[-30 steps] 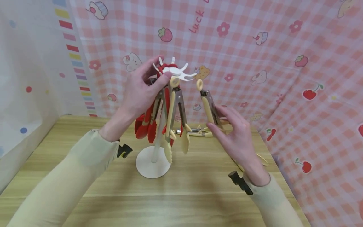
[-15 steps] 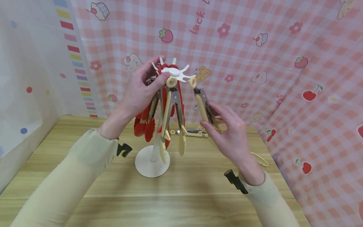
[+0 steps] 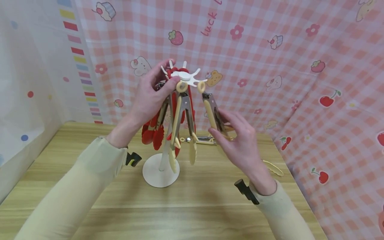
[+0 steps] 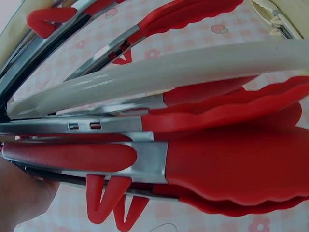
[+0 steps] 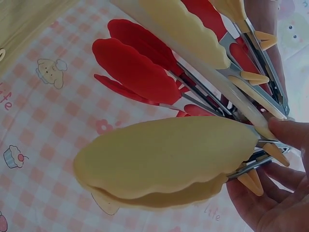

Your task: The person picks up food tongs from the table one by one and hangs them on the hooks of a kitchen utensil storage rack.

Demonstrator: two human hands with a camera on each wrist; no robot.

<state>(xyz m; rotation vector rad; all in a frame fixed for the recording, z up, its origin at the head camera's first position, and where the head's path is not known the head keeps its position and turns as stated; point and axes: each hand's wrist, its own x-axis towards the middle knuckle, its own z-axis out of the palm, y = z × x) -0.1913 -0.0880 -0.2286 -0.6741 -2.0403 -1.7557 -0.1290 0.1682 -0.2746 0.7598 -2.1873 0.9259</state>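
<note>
A white rack (image 3: 184, 76) with curved hooks stands on a round base (image 3: 161, 178). My left hand (image 3: 151, 93) holds its top, thumb over the hub. Red-tipped tongs (image 3: 158, 137) hang at its left and back; their scalloped red heads (image 4: 236, 159) fill the left wrist view. A beige pair of tongs (image 3: 177, 123) hangs at the front, legs spread. In my right hand (image 3: 242, 141) is another beige pair of tongs (image 3: 211, 113), pinched by its handles, ring end up. Its ring (image 3: 201, 87) is right at a hook tip. The right wrist view shows its beige head (image 5: 164, 159) large.
Behind the rack, another pair of beige-handled tongs (image 3: 205, 140) lies on the wooden table (image 3: 120, 206). A yellow curved piece (image 3: 273, 167) lies at the right, beyond my wrist. Checked cloth (image 3: 255, 60) rises behind the table.
My right hand has moved left with the beige tongs, bringing their ring from beside the rack to a hook tip. The rack turned slightly; my left hand stays on its top.
</note>
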